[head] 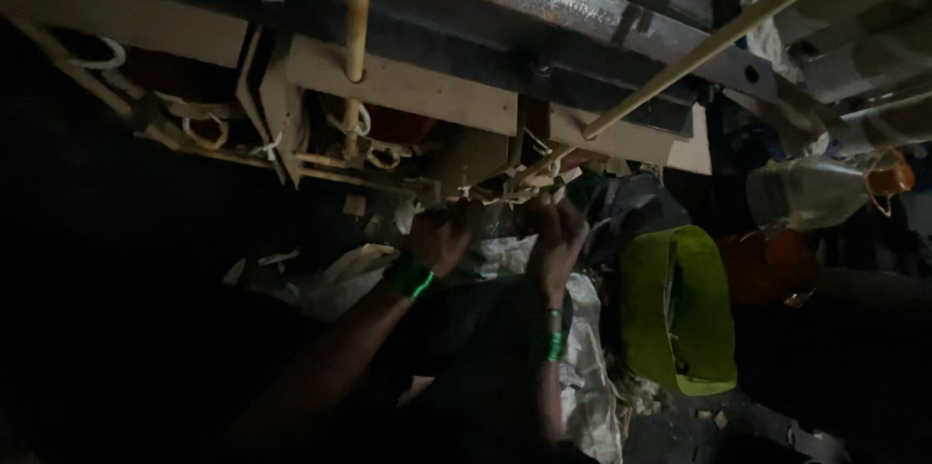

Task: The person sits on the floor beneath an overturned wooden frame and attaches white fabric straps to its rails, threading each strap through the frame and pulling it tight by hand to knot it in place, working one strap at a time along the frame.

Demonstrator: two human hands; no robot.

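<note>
we have both hands up under the wooden frame (pixel 408 95): the left hand (pixel 439 239) and the right hand (pixel 558 231) are each closed around a dark bar (pixel 500 221) that hangs just below the frame's tied cords (pixel 374 155), though the gloom hides just how the fingers sit. the bar's long axis runs roughly left to right across our view, about level, one end toward each hand, and we cannot tell which end leads. judging from this, the work is midway, with the bar gripped but not yet free or settled, near a green container (pixel 680 309).
</note>
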